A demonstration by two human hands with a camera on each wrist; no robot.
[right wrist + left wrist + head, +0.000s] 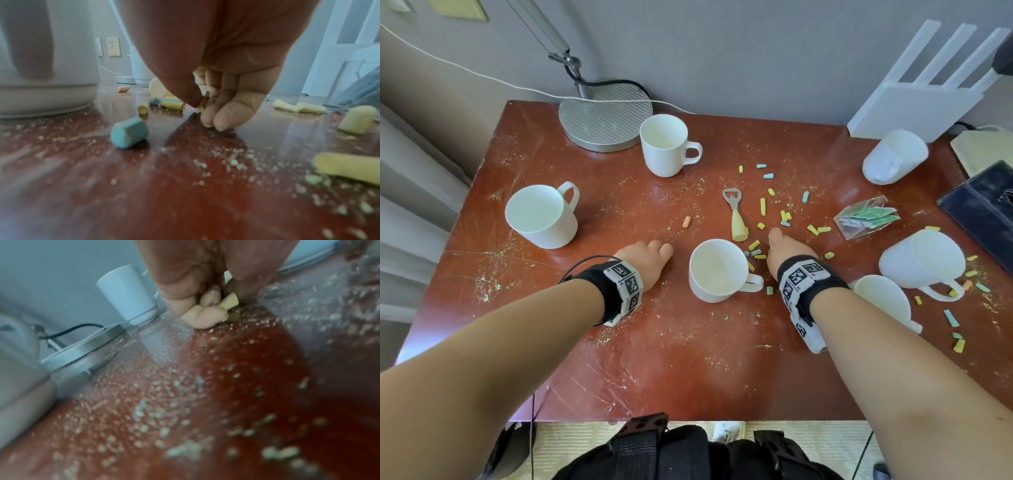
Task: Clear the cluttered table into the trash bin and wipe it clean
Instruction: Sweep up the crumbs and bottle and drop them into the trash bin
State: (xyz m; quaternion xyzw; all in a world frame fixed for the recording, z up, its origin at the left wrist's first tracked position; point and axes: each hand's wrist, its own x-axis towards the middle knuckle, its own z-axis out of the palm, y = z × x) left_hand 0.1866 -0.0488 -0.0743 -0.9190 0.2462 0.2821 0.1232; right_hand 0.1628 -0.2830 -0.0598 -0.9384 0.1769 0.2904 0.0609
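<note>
Both hands pinch chalk bits on the table, left hand and right hand flanking a mug.

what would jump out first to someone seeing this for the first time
White mugs stand scattered over the red-brown table, some tipped on their sides at the right. Coloured chalk-like bits and fine crumbs litter the middle and right. The right hand pinches a yellow piece there, beside a bottle opener.

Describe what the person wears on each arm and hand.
Both forearms are bare, no sleeves. Each wrist carries a black fabric wristband with white blocks printed with black square code markings. A thin black cable loops from the left band. The left hand and right hand are ungloved.
</note>
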